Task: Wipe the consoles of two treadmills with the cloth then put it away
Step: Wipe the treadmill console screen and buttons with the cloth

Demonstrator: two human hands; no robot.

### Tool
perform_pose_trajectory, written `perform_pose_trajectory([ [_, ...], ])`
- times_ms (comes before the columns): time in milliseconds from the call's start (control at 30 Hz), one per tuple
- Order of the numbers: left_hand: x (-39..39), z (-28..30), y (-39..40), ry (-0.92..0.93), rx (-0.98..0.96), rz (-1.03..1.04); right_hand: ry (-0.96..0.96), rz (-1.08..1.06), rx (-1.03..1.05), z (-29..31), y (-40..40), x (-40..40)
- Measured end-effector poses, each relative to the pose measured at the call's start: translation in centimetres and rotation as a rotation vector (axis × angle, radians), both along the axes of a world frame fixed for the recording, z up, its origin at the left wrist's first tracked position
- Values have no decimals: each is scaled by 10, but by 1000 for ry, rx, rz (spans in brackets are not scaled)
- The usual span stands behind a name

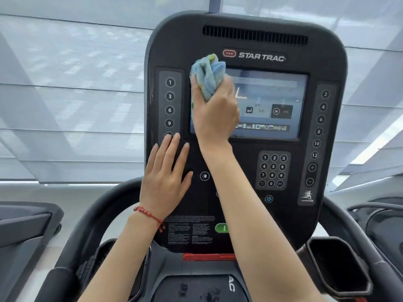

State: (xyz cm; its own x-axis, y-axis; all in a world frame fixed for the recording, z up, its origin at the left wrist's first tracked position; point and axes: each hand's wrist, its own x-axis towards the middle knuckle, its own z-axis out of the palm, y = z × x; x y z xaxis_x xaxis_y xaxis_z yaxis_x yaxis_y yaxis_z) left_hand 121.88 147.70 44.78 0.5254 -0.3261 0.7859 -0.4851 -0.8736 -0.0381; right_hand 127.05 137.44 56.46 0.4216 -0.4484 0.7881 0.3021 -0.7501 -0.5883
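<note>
right hand (214,114) has the blue cloth (207,77) bunched up, fingers (196,88) wrapped and pinching it against the top left corner of the screen (270,103) on the console (244,131). left hand (165,177) is flat on the panel below the number buttons, fingers spread, holding nothing. cloth looks soft, light and floppy, so I'd say grab it as a wad in the palm, loose corners will just flop around
</note>
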Motion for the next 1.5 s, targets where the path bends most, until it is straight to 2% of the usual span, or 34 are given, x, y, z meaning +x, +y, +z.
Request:
perform_pose_trajectory([
  [133,0,1,2,8,9,-4,39,21,-15,4,-3,-2],
  [300,-1,-1,1,10,-1,-4,214,162,60,15,-30,-7],
  [467,1,-2,-3,-13,-24,11,251,195,156,20,-39,-8],
  [667,2,-4,-4,-30,-36,12,130,-64,137,8,-5,3],
  [800,4,-3,-3,-31,-40,7,70,-102,86,8,15,11],
  [1033,0,-1,-2,-17,-30,23,-43,-187,-153,9,-33,19],
  [1167,1,-2,-5,-21,-33,35,4,-250,-78,9,-84,14],
  [1333,3,-5,-5,-14,-42,22,68,-426,49,14,-144,0],
  [1500,4,-6,-5,-28,-39,17,110,-480,172,15,-153,-4],
])
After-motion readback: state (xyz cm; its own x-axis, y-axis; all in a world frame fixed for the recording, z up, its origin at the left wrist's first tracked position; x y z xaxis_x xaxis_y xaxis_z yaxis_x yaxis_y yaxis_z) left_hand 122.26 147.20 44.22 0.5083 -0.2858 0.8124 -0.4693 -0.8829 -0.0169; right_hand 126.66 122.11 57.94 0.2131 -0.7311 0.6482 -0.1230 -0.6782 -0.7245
